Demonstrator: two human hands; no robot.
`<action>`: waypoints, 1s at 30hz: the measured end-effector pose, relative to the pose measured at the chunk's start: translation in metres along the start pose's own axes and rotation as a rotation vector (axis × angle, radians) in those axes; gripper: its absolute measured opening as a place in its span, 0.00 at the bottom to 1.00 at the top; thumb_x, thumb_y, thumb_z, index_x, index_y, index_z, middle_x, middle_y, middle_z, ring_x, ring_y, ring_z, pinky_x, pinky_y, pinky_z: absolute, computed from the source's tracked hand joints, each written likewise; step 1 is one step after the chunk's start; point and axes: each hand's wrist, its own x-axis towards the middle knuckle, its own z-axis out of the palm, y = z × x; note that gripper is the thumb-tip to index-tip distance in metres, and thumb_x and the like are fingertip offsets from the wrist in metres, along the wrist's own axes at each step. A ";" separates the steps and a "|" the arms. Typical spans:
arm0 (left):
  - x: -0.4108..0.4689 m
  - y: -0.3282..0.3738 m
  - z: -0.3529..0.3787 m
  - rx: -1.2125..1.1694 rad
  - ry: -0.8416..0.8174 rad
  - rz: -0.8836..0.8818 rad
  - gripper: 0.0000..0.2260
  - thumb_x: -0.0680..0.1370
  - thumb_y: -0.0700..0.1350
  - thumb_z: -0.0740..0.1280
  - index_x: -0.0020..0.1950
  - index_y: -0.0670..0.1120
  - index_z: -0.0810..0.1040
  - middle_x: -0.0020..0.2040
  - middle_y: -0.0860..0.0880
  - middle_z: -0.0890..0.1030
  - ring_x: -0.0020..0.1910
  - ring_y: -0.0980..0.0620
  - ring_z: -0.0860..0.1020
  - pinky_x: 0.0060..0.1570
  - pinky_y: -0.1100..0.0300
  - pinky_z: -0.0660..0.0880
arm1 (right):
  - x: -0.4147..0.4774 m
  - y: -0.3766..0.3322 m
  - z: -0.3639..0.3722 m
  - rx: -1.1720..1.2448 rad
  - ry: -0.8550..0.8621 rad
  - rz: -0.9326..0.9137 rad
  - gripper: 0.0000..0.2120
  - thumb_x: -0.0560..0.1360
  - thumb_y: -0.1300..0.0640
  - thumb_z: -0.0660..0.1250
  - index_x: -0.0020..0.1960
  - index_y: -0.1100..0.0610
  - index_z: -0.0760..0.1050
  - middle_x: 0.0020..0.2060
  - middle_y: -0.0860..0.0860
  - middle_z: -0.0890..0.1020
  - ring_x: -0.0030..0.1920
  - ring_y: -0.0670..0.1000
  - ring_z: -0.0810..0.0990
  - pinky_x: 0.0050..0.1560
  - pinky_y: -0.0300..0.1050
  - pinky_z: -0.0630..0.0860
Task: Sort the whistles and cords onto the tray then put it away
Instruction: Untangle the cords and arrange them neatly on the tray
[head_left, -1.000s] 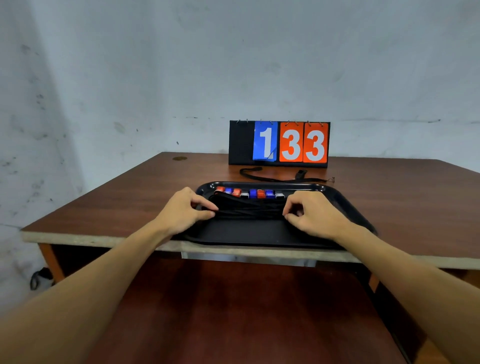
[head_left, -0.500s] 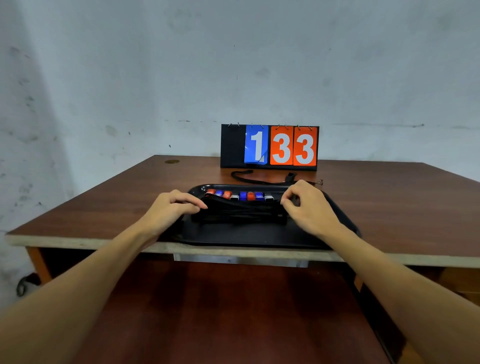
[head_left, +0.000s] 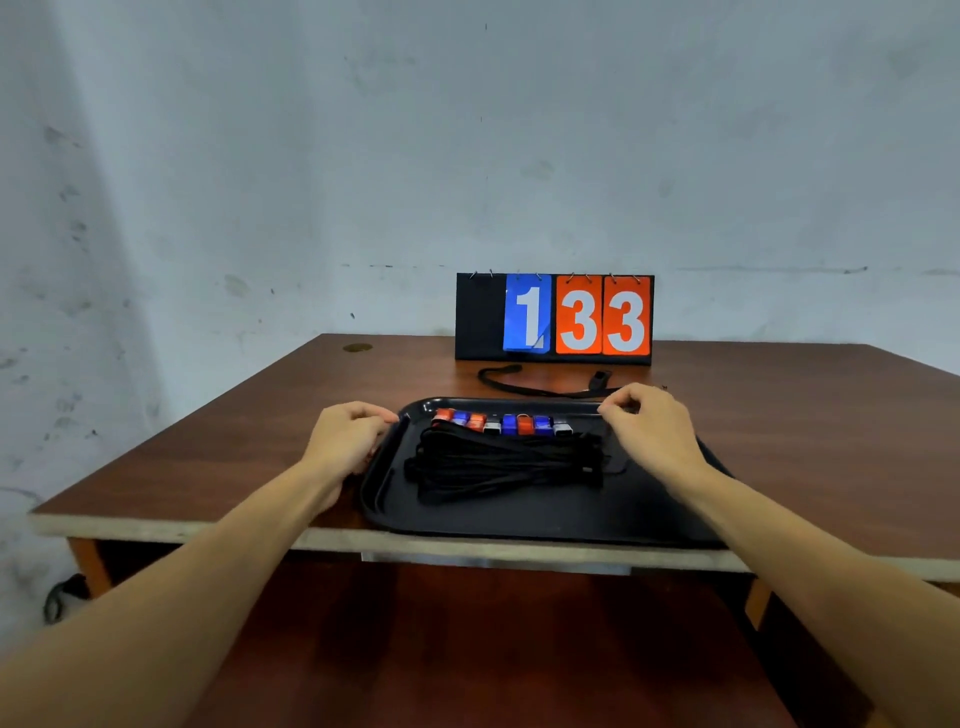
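Observation:
A black tray (head_left: 519, 514) lies at the table's front edge. A row of red, blue and silver whistles (head_left: 504, 423) lines its far side, with a bundle of black cords (head_left: 504, 465) lying in front of them. My left hand (head_left: 348, 441) sits at the tray's left rim, fingers loosely curled. Over the tray's far right corner my right hand (head_left: 649, 431) has curled fingers with nothing in them. One loose black cord (head_left: 519, 384) lies on the table behind the tray.
A flip scoreboard (head_left: 553, 317) reading 133 stands at the back of the brown table (head_left: 260, 441), against a pale wall. A lower wooden surface (head_left: 467, 649) sits under the table's front edge.
Both hands have let go of the cord bundle and moved outward, the left to the tray's left rim, the right to its far right corner. The bundle now lies uncovered.

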 end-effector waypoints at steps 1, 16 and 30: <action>0.005 0.000 0.003 0.032 0.014 0.016 0.10 0.75 0.35 0.63 0.41 0.44 0.82 0.31 0.48 0.77 0.29 0.52 0.70 0.25 0.64 0.64 | 0.006 -0.003 0.003 0.059 0.012 0.055 0.05 0.78 0.58 0.64 0.48 0.56 0.78 0.44 0.49 0.79 0.41 0.43 0.74 0.42 0.37 0.68; 0.078 0.004 0.043 -0.095 -0.048 0.146 0.12 0.75 0.33 0.61 0.40 0.42 0.83 0.27 0.53 0.75 0.28 0.56 0.69 0.29 0.68 0.67 | 0.113 -0.013 0.079 -0.038 -0.158 0.039 0.06 0.75 0.58 0.65 0.50 0.55 0.79 0.50 0.49 0.81 0.58 0.49 0.75 0.55 0.47 0.74; 0.080 -0.001 0.036 -0.183 -0.042 0.086 0.11 0.74 0.31 0.61 0.40 0.40 0.82 0.32 0.47 0.77 0.27 0.56 0.73 0.28 0.65 0.69 | 0.143 -0.015 0.112 -0.162 -0.385 0.250 0.12 0.70 0.50 0.73 0.49 0.56 0.80 0.54 0.54 0.80 0.64 0.60 0.72 0.68 0.64 0.61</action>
